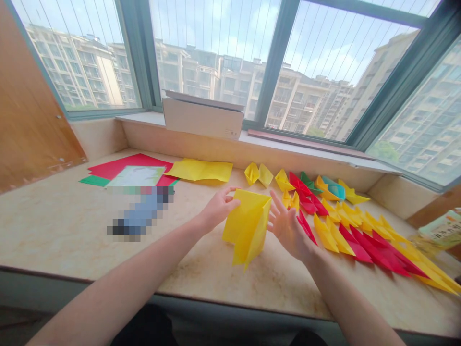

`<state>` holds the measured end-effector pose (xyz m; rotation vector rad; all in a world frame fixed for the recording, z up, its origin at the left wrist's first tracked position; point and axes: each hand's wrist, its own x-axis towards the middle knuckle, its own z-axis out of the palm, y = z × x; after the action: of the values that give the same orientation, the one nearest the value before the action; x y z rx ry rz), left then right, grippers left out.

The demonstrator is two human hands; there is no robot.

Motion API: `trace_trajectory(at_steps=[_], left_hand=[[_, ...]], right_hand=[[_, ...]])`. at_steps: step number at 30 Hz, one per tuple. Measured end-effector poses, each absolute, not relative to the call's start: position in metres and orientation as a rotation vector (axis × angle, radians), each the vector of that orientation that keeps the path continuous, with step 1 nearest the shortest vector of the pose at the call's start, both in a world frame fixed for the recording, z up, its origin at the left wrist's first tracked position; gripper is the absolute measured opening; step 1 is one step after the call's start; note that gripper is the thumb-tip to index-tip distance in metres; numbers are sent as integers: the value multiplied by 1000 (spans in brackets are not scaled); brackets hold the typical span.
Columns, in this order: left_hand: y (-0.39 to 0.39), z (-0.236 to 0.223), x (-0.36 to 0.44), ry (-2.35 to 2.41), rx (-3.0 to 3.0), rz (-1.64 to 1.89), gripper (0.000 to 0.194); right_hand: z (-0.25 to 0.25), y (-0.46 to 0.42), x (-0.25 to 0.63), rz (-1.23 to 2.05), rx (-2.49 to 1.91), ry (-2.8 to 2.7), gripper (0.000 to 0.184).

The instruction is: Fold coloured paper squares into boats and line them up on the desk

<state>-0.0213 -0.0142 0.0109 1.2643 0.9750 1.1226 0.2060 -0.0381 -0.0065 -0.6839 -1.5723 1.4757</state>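
A folded sheet of yellow paper (247,216) stands upright above the counter, its creased panels fanned apart toward the bottom. My left hand (219,210) pinches its upper left edge between thumb and fingers. On the other side, my right hand (289,227) has its fingers spread beside the paper's right edge; whether a fingertip touches the sheet I cannot tell. Behind the paper lie two small folded yellow pieces (258,175). A flat yellow sheet (202,170) rests farther back, left of them.
Rows of folded paper boats (334,235) in yellow and red cover the counter's right side, with a green piece (310,182) and a blue one (333,188) behind. Red sheets (126,164) and a pixelated object (140,211) lie left. A white box (202,117) stands on the windowsill.
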Motion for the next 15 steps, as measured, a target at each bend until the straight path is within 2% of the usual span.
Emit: trace_trajectory(at_steps=[3,6,10,12,15], left_hand=[[-13,7,-21,1003,1329,1100,63],[-11,7,-27,1224,1500,1221,62],[-9,12,-36,1557,1962,1242,42],[-9,11,-38,1577,2153,1120,30],[-7,6,-37,1525,2309,985,24]], right_hand=[[-14,-39,203,1428,-719,-1694,85],[-19,-37,202,1295,-794,-1650,80],[-16,-33,202,1225,-859,-1542,76],[-11,-34,200,1230,-894,-1497,79],[-1,-36,198,1224,-1032,-1419,83]])
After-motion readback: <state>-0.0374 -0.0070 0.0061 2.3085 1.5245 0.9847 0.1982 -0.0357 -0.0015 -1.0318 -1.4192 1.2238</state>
